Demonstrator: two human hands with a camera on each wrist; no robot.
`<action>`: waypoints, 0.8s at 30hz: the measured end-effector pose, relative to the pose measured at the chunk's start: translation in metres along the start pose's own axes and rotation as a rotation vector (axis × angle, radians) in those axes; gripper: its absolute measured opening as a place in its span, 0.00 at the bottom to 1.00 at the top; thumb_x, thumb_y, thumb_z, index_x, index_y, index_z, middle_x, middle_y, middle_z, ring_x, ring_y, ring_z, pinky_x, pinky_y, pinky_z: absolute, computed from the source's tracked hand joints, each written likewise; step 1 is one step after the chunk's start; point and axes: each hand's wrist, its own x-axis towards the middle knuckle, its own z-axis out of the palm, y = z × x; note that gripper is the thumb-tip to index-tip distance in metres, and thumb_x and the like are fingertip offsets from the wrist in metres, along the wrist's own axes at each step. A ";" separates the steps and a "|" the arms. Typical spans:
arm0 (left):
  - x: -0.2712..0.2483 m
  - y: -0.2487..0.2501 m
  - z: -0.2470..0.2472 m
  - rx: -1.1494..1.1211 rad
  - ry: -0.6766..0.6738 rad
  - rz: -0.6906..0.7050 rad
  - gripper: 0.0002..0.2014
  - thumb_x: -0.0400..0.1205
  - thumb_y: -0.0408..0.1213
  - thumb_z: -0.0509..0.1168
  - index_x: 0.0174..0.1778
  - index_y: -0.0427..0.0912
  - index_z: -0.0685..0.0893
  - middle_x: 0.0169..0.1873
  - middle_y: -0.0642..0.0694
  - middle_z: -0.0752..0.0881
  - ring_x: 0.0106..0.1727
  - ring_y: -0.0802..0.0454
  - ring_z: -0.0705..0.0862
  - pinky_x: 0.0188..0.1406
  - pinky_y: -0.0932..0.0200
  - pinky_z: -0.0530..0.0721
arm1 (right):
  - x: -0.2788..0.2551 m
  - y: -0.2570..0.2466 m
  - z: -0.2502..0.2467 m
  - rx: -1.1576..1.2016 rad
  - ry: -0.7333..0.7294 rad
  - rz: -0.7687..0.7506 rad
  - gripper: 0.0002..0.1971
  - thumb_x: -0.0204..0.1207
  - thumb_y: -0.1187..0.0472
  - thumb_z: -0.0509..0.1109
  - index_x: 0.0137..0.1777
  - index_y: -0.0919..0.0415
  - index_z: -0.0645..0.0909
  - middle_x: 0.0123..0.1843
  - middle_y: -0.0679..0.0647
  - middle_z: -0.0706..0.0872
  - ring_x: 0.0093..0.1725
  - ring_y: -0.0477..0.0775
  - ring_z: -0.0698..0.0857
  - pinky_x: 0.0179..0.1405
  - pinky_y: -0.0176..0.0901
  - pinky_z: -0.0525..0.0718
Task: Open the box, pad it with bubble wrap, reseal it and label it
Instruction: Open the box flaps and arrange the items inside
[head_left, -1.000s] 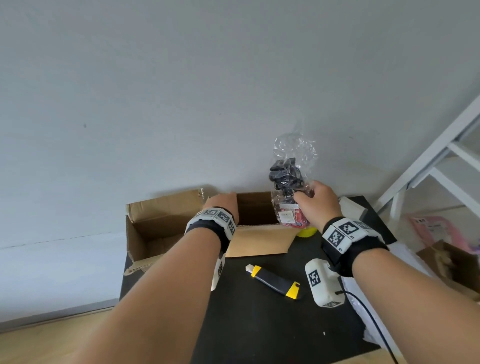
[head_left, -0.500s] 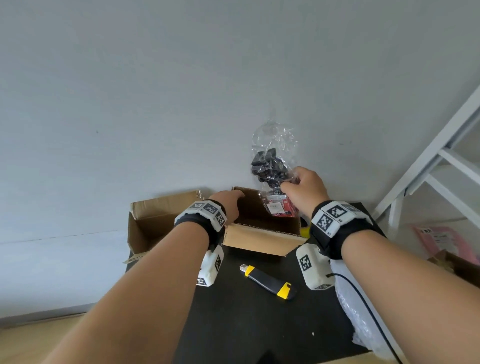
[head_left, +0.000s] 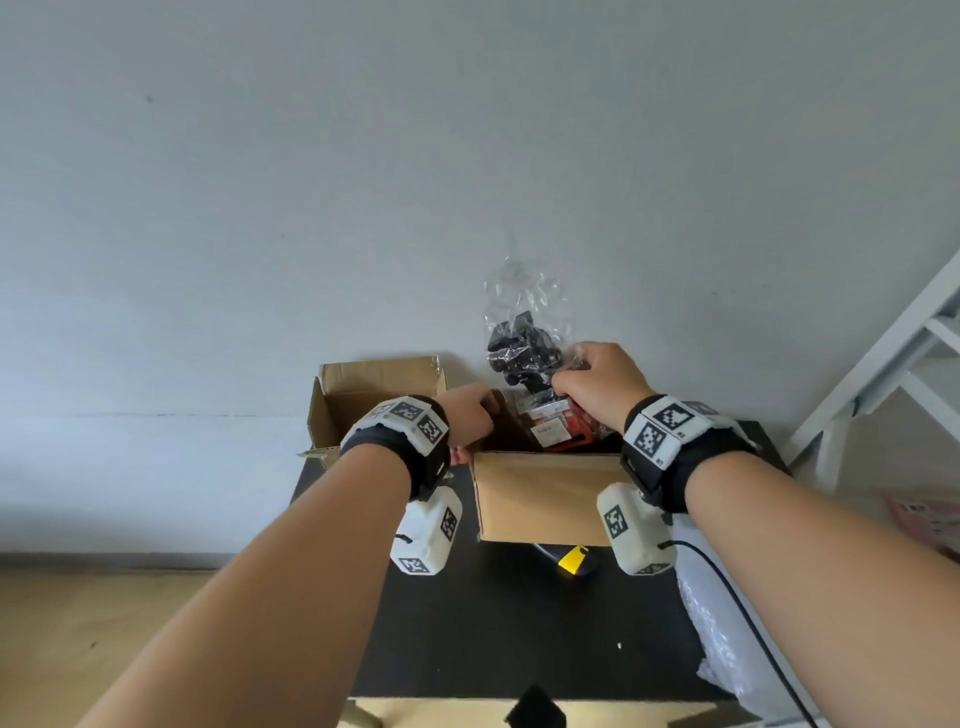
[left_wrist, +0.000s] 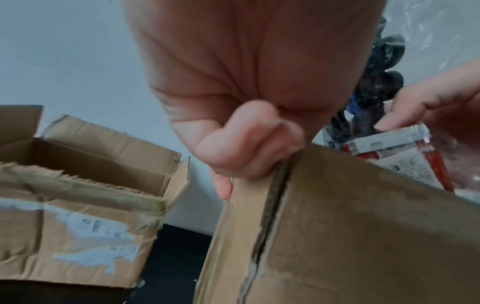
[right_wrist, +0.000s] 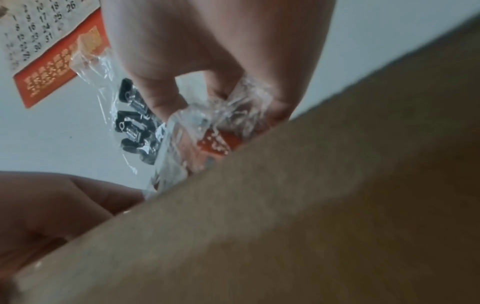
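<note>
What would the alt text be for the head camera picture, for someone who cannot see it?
A right hand holds a clear plastic bag of small black parts over an open cardboard box, whose edge the left hand grips. A second open box sits behind on the black table.

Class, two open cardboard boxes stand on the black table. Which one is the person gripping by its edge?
The right-hand brown cardboard box: the left hand grips its edge. The torn-label cardboard box beside it goes untouched.

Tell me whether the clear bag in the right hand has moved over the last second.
Yes. The clear bag, gripped by the right hand, has come down against the wall behind it, its lower end now inside the box.
</note>
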 end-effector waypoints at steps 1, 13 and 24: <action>-0.004 -0.005 0.005 -0.014 -0.014 -0.022 0.19 0.83 0.24 0.48 0.67 0.41 0.71 0.32 0.40 0.76 0.20 0.48 0.73 0.10 0.65 0.72 | -0.003 0.000 0.004 0.002 -0.030 0.003 0.10 0.69 0.63 0.68 0.47 0.68 0.84 0.34 0.56 0.82 0.33 0.53 0.79 0.38 0.46 0.78; -0.056 -0.091 0.008 0.061 0.069 -0.188 0.29 0.80 0.26 0.60 0.77 0.47 0.64 0.30 0.45 0.77 0.25 0.52 0.79 0.25 0.62 0.81 | -0.026 -0.023 0.068 -0.033 -0.438 -0.068 0.06 0.68 0.65 0.72 0.45 0.61 0.84 0.37 0.54 0.84 0.33 0.53 0.82 0.35 0.44 0.81; -0.060 -0.147 0.002 0.089 0.023 -0.226 0.32 0.76 0.27 0.65 0.77 0.42 0.67 0.38 0.42 0.84 0.28 0.49 0.82 0.31 0.58 0.84 | -0.035 -0.039 0.119 -0.836 -0.543 -0.309 0.09 0.69 0.49 0.71 0.40 0.54 0.85 0.38 0.49 0.85 0.39 0.53 0.85 0.35 0.44 0.81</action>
